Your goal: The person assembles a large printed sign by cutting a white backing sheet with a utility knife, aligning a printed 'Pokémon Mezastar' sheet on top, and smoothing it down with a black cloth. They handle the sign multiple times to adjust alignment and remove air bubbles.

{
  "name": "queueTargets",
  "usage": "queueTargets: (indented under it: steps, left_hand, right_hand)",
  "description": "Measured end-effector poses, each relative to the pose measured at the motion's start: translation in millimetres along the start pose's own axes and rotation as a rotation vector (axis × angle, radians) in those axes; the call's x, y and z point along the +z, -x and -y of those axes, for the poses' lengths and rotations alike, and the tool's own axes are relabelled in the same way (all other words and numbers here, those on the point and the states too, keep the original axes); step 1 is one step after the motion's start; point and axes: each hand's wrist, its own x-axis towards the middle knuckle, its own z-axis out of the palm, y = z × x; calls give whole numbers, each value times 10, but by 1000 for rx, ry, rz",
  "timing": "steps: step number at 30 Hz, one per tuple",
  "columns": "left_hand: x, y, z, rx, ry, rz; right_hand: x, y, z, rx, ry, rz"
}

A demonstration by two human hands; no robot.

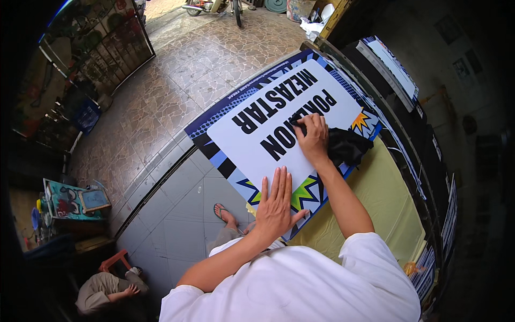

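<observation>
A printed sign board [230, 142] lies at a slant on the table, with a white panel, bold black lettering and a blue border with green and orange bursts. My left hand [276, 206] rests flat on its near edge, fingers stretched out over the white panel and a green burst. Over the lettering, my right hand [313, 138] is closed on a black cloth [347, 147]. Some of that cloth shows at the fingertips, and the rest spreads out to the right of the wrist, hiding part of the border.
Yellowish sheeting [370, 198] covers the table beside the board. Stacked panels [389, 70] stand along the right. A person's hand [131, 290] shows at the lower left near a red stool [114, 258]. A painted box [70, 201] stands at left; a motorcycle [236, 8] is beyond the tiled floor.
</observation>
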Motion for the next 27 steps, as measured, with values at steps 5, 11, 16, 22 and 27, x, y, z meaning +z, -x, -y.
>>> queueTargets:
  steps: [5,11,16,22,27]
  left_hand:
    - [-59,-16,-47,15,-86,67]
    - [-106,-107,-156,34,-135,134]
    - [-122,-88,-160,37,-183,135]
    - [-98,-50,-154,-13,-209,154]
    - [-122,-68,-189,-3,-224,158]
  right_hand:
    - [-566,720,64,9,-64,53]
    - [-805,391,-2147,387,215,-179]
    - [-751,148,-2187,405,317,-178]
    - [-626,410,-1104,167,76,-38]
    - [-603,-202,-2067,356,243,-104]
